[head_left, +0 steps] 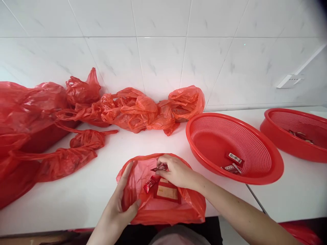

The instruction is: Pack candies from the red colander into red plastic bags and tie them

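A red plastic bag (168,217) lies on the white table with its mouth spread wide. My left hand (117,207) rests against the bag's left side, thumb and fingers stretched apart, touching the film. Over the bag's opening, my right hand (176,172) pinches a small dark red wrapped packet (160,167) between thumb and fingers. Below that packet, inside the bag, are a shiny red wrapped snack (150,184) and a flat packet with a beige front (167,191) and red edges. The right hand partly covers the beige packet's upper end.
A red perforated basket (204,160) at right holds small packets (234,158). Farther right, another red basket (278,139) contains a few small brownish items (301,136). Crumpled red bags (143,112) line the tiled wall, and more bags (63,163) cover the left side.
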Demonstrator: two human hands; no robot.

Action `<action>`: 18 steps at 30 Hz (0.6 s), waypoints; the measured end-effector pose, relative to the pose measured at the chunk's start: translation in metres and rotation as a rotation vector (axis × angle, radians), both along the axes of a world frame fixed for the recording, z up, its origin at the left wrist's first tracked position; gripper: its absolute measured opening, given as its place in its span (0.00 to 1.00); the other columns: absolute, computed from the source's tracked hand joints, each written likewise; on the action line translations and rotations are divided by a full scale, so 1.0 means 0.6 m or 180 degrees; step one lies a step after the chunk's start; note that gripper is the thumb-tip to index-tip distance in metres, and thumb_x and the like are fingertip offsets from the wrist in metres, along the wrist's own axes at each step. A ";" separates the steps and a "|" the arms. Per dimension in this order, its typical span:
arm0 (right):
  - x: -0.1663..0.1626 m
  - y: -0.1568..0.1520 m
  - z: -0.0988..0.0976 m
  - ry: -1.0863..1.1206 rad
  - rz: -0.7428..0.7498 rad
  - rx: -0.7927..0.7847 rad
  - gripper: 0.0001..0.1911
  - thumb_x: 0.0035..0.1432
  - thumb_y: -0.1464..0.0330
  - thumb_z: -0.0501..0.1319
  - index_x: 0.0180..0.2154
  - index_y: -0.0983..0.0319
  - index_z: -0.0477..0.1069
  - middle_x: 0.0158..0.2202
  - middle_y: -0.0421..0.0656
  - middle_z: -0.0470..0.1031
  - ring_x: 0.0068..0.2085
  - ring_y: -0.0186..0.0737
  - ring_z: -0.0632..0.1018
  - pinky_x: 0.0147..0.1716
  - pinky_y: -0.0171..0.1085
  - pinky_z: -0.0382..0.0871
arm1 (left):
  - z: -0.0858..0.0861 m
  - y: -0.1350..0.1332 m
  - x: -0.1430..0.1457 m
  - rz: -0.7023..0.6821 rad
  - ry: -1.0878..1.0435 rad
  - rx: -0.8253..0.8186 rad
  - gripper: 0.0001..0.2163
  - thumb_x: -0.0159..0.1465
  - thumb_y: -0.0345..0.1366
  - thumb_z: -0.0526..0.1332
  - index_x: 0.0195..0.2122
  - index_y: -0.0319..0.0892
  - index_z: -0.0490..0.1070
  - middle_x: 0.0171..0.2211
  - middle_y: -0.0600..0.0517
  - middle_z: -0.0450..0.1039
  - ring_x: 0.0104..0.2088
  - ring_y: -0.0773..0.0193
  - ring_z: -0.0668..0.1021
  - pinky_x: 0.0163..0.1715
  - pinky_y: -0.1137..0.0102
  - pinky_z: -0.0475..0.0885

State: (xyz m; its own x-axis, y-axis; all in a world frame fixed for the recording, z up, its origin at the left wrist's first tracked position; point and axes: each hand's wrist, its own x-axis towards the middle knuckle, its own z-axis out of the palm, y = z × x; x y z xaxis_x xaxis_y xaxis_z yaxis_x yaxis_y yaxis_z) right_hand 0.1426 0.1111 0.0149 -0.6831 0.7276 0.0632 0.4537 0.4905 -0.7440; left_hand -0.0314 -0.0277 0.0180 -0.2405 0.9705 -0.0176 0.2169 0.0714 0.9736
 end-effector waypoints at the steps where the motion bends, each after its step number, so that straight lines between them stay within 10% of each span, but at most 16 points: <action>1: 0.002 0.000 0.002 0.0029 0.0096 -0.0049 0.06 0.59 0.64 0.62 0.35 0.60 0.71 0.39 0.42 0.74 0.39 0.37 0.75 0.39 0.36 0.68 | -0.001 0.000 -0.001 0.0018 -0.0005 0.0012 0.35 0.62 0.40 0.61 0.68 0.55 0.47 0.70 0.54 0.47 0.69 0.56 0.47 0.66 0.60 0.41; 9: 0.039 -0.017 0.053 0.0183 0.0284 -0.0260 0.22 0.63 0.61 0.57 0.58 0.57 0.65 0.58 0.45 0.70 0.57 0.43 0.72 0.56 0.43 0.65 | -0.003 0.000 -0.008 0.0142 -0.0024 -0.0033 0.35 0.61 0.41 0.62 0.68 0.57 0.48 0.69 0.55 0.48 0.69 0.55 0.47 0.66 0.59 0.42; 14: 0.194 0.071 0.106 -0.0422 -0.0845 0.0283 0.22 0.61 0.54 0.56 0.55 0.52 0.67 0.56 0.45 0.70 0.52 0.47 0.75 0.49 0.45 0.69 | -0.010 -0.003 -0.012 0.0189 -0.0100 -0.0084 0.36 0.61 0.42 0.63 0.68 0.57 0.47 0.70 0.54 0.48 0.69 0.53 0.48 0.66 0.58 0.42; 18: 0.344 0.151 0.077 -0.1983 -0.1258 -0.0021 0.38 0.53 0.53 0.63 0.62 0.57 0.60 0.65 0.57 0.56 0.58 0.57 0.69 0.50 0.46 0.65 | -0.018 -0.002 -0.013 0.0168 -0.0120 -0.0038 0.36 0.61 0.43 0.62 0.68 0.57 0.47 0.70 0.54 0.48 0.69 0.54 0.48 0.66 0.59 0.42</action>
